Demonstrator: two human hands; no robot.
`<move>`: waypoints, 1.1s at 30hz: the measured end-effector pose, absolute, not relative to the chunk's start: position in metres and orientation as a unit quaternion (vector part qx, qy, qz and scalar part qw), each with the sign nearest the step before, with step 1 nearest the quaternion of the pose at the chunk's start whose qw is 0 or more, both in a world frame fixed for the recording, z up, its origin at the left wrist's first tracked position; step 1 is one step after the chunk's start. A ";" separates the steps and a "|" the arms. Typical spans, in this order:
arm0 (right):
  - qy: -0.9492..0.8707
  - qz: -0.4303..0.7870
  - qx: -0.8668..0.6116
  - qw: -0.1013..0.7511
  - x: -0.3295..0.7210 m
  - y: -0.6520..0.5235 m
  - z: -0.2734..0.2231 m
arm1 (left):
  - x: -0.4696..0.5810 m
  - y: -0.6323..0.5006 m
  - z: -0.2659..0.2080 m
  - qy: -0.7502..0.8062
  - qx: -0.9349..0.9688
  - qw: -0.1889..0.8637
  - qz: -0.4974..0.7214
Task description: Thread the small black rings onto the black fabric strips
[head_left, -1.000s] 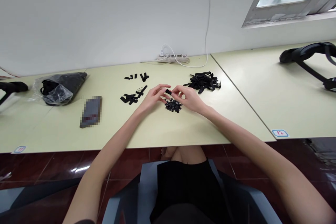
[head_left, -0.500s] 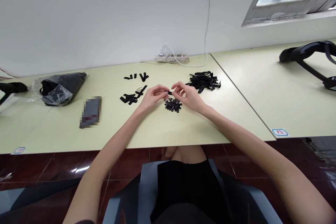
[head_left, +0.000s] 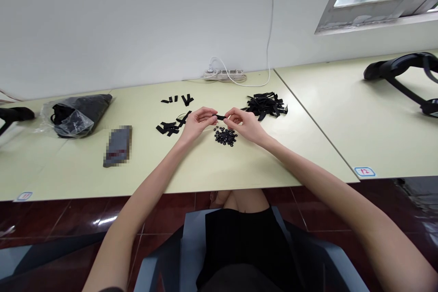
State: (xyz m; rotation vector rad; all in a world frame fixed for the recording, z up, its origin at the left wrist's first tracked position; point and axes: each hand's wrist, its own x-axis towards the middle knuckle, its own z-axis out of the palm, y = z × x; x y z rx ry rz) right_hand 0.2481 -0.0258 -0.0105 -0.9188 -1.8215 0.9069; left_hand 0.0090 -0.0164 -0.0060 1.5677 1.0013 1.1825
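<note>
Between my two hands a short black fabric strip [head_left: 220, 117] is stretched level above the table. My left hand [head_left: 198, 123] pinches its left end and my right hand [head_left: 243, 124] pinches its right end. Just below the fingers lies a small heap of black rings [head_left: 226, 137]. A bigger pile of black strips [head_left: 266, 105] sits beyond my right hand. To the left of my left hand are a looser group of black strips [head_left: 168, 127] and, farther back, several separate pieces [head_left: 187, 99]. Whether a ring is on the held strip I cannot tell.
A clear plastic bag with black material [head_left: 80, 115] and a blurred dark flat object [head_left: 118, 146] lie on the left. A power strip [head_left: 224, 75] with a white cable stands against the wall. At the far right is a black stand-like object [head_left: 400, 77].
My hands have moved slightly apart, the left one a little leftward. More of the black strip now shows between the fingers.
</note>
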 end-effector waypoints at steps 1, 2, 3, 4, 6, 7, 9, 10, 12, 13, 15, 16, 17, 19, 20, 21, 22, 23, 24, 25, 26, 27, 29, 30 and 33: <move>-0.732 0.367 -0.366 0.443 0.248 -0.026 -0.011 | 0.010 -0.017 -0.006 0.402 0.635 0.457 0.476; -0.729 0.369 -0.364 0.448 0.248 -0.026 -0.012 | 0.010 -0.017 -0.007 0.400 0.635 0.461 0.474; -0.724 0.372 -0.364 0.453 0.247 -0.026 -0.011 | 0.011 -0.017 -0.007 0.397 0.635 0.464 0.473; -0.718 0.377 -0.363 0.459 0.247 -0.027 -0.011 | 0.011 -0.017 -0.007 0.396 0.634 0.466 0.473; -0.702 0.396 -0.357 0.471 0.247 -0.027 -0.009 | 0.010 -0.017 -0.007 0.396 0.631 0.467 0.476; -0.693 0.410 -0.351 0.477 0.247 -0.028 -0.008 | 0.010 -0.017 -0.006 0.397 0.629 0.467 0.478; -0.675 0.439 -0.340 0.486 0.247 -0.028 -0.006 | 0.009 -0.017 -0.006 0.398 0.626 0.465 0.483; -0.667 0.450 -0.337 0.489 0.246 -0.027 -0.006 | 0.009 -0.017 -0.005 0.399 0.626 0.465 0.483; -0.659 0.458 -0.334 0.495 0.246 -0.027 -0.005 | 0.009 -0.018 -0.005 0.399 0.626 0.466 0.481; -0.658 0.458 -0.333 0.497 0.246 -0.026 -0.005 | 0.009 -0.018 -0.005 0.398 0.627 0.468 0.479; -0.659 0.457 -0.331 0.498 0.246 -0.025 -0.006 | 0.009 -0.018 -0.004 0.395 0.628 0.471 0.477; -0.660 0.458 -0.331 0.495 0.247 -0.025 -0.006 | 0.009 -0.018 -0.004 0.394 0.628 0.471 0.477; -0.661 0.461 -0.333 0.490 0.247 -0.025 -0.006 | 0.009 -0.018 -0.004 0.395 0.628 0.470 0.478; -0.664 0.469 -0.338 0.473 0.248 -0.025 -0.006 | 0.009 -0.019 -0.004 0.398 0.629 0.465 0.480; -0.667 0.475 -0.340 0.463 0.248 -0.025 -0.006 | 0.009 -0.019 -0.004 0.400 0.631 0.460 0.479; -0.669 0.481 -0.340 0.454 0.248 -0.025 -0.007 | 0.009 -0.019 -0.004 0.401 0.636 0.455 0.479; -0.669 0.485 -0.339 0.450 0.248 -0.025 -0.007 | 0.009 -0.019 -0.005 0.399 0.641 0.450 0.477; -0.669 0.486 -0.338 0.449 0.248 -0.025 -0.007 | 0.009 -0.019 -0.005 0.397 0.646 0.447 0.475; -0.668 0.486 -0.339 0.451 0.248 -0.025 -0.007 | 0.010 -0.020 -0.005 0.394 0.651 0.445 0.472; -0.666 0.484 -0.340 0.454 0.248 -0.025 -0.007 | 0.010 -0.020 -0.006 0.391 0.655 0.444 0.471; -0.665 0.484 -0.342 0.456 0.248 -0.025 -0.007 | 0.010 -0.020 -0.006 0.389 0.656 0.444 0.471; -0.663 0.486 -0.343 0.454 0.249 -0.024 -0.007 | 0.011 -0.020 -0.007 0.387 0.656 0.444 0.472; -0.662 0.499 -0.345 0.441 0.250 -0.024 -0.006 | 0.011 -0.021 -0.007 0.385 0.656 0.441 0.477; -0.661 0.507 -0.346 0.432 0.250 -0.024 -0.006 | 0.011 -0.021 -0.007 0.383 0.656 0.440 0.480; -0.654 0.532 -0.342 0.415 0.251 -0.025 -0.004 | 0.010 -0.022 -0.005 0.378 0.660 0.436 0.481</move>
